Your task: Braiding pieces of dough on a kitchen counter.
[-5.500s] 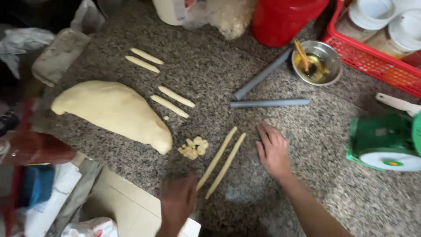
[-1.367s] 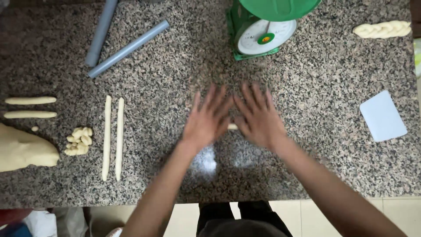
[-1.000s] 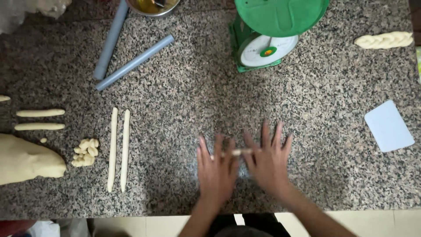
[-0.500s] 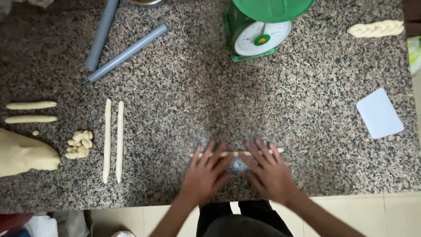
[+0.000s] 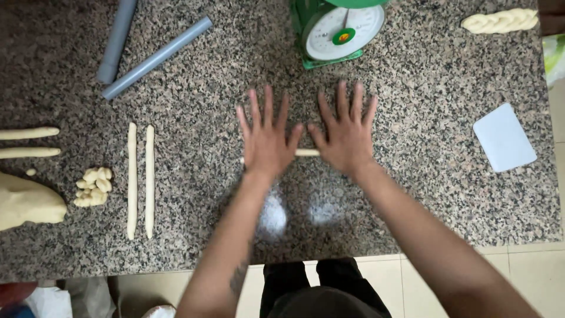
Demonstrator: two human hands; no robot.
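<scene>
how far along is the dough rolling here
Done: one braided loaf at the far right, and two long ropes plus two shorter ones on the left. In hand: left hand and right hand press flat on a thin rope. Left: a dough lump and small bits, unrolled.

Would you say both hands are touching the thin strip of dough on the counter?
Touching. The head view shows the left hand and right hand pressed flat on the dough strip, which passes under both palms.
</scene>
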